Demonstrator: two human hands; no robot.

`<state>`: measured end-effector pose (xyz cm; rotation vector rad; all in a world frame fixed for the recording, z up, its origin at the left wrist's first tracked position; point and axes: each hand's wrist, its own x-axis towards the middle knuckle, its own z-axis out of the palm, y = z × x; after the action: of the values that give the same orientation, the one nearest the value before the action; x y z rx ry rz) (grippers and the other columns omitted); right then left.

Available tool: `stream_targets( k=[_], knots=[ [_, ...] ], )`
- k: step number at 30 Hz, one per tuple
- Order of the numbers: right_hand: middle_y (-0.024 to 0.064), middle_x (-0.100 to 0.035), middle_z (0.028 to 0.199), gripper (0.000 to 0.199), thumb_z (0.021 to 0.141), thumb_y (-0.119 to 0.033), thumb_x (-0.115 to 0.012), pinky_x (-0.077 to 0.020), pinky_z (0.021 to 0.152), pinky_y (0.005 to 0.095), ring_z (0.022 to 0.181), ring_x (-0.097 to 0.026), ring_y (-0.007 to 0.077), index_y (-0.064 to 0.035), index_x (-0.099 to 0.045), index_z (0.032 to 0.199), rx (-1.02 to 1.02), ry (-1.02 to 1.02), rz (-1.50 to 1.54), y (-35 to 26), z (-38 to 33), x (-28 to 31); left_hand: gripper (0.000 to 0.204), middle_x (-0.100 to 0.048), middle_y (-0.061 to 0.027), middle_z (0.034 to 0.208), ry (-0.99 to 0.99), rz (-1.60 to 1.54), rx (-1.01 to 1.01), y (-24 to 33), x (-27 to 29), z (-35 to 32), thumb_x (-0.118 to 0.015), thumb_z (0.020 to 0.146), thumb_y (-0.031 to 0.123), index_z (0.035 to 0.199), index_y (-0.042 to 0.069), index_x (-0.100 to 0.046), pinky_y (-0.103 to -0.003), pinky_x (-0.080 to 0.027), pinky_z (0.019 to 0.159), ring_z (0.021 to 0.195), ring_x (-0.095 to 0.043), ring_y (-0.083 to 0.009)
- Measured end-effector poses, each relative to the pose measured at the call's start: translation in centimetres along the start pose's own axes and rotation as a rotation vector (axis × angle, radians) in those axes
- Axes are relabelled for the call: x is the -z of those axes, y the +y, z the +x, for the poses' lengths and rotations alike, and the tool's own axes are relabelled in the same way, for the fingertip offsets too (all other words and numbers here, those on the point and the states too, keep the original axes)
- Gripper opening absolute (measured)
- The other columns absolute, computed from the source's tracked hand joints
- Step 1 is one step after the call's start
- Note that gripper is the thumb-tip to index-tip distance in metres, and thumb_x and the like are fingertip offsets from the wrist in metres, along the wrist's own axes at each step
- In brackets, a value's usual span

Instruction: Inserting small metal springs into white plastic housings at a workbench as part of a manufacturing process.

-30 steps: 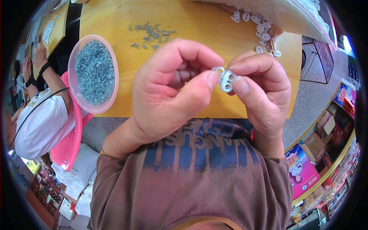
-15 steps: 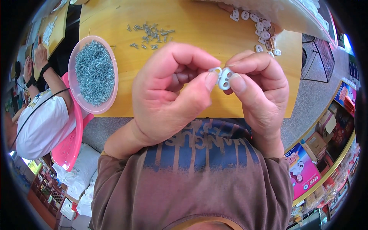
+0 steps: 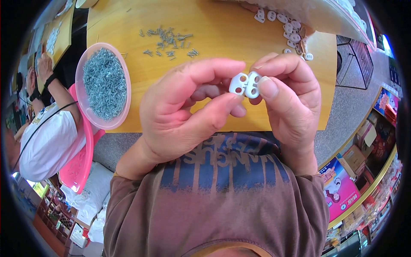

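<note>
Over the yellow table (image 3: 205,40), the left hand (image 3: 182,105) curls around the left two-holed white piece (image 3: 234,84), its grip unclear, while the right hand (image 3: 294,96) pinches the right two-holed white piece (image 3: 249,84) just beside it, their long axes near parallel, leaning slightly right at the far end.

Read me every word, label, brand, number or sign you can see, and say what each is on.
I won't copy printed wording, but here is where it stands.
Brown shirt: large stylised lettering over dark blue print.
Pink and blue panel, right: printed characters, small and slanted.
Smaller blue panel above it: any print is too small to read.
White two-holed pieces: no readable lettering.
</note>
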<state>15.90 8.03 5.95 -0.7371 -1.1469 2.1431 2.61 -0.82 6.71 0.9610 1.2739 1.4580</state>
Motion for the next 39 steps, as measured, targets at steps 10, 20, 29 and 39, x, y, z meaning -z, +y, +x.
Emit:
stream_targets(
  k=[10,20,29,39],
  knots=[
    [0.0093,-0.051,0.080,0.012,0.075,-0.007,-0.053,-0.0401,0.058,0.0197,0.066,-0.049,0.0109,0.0009,-0.051,0.083,-0.043,-0.057,0.037,0.1,0.1,0.2,0.030,-0.056,-0.0128,0.083,-0.054,0.233,-0.083,0.2,0.6,0.0,-0.054,0.075,-0.005,0.103,-0.007,-0.045,-0.019,-0.047,0.058,0.066,-0.058,-0.0141],
    [0.0098,-0.051,0.081,0.013,0.076,-0.007,-0.052,-0.0401,0.059,0.0207,0.068,-0.049,0.0118,0.0018,-0.051,0.086,-0.038,-0.055,0.040,0.1,0.0,-0.1,0.031,-0.053,-0.0122,0.084,-0.038,0.276,-0.214,-0.6,0.6,0.2,-0.058,0.071,-0.006,0.099,-0.005,-0.046,-0.019,-0.046,0.057,0.066,-0.056,-0.0137],
    [0.0091,-0.055,0.080,0.016,0.079,-0.008,-0.050,-0.0421,0.059,0.0218,0.068,-0.051,0.0119,0.0030,-0.051,0.091,-0.078,-0.034,0.107,-0.1,-0.4,-0.5,0.030,-0.050,-0.0105,0.085,-0.047,0.212,-0.226,-0.7,0.5,0.2,-0.060,0.069,-0.006,0.096,-0.002,-0.047,-0.018,-0.043,0.055,0.062,-0.053,-0.0115],
    [0.0076,-0.055,0.080,0.019,0.081,-0.011,-0.049,-0.0413,0.059,0.0201,0.067,-0.051,0.0094,0.0043,-0.051,0.093,-0.015,-0.019,0.046,-0.1,-0.7,-0.6,0.030,-0.050,-0.0112,0.085,-0.042,0.269,-0.250,-0.6,0.3,0.0,-0.061,0.068,-0.007,0.095,-0.003,-0.048,-0.018,-0.043,0.054,0.062,-0.053,-0.0118]
  ],
)
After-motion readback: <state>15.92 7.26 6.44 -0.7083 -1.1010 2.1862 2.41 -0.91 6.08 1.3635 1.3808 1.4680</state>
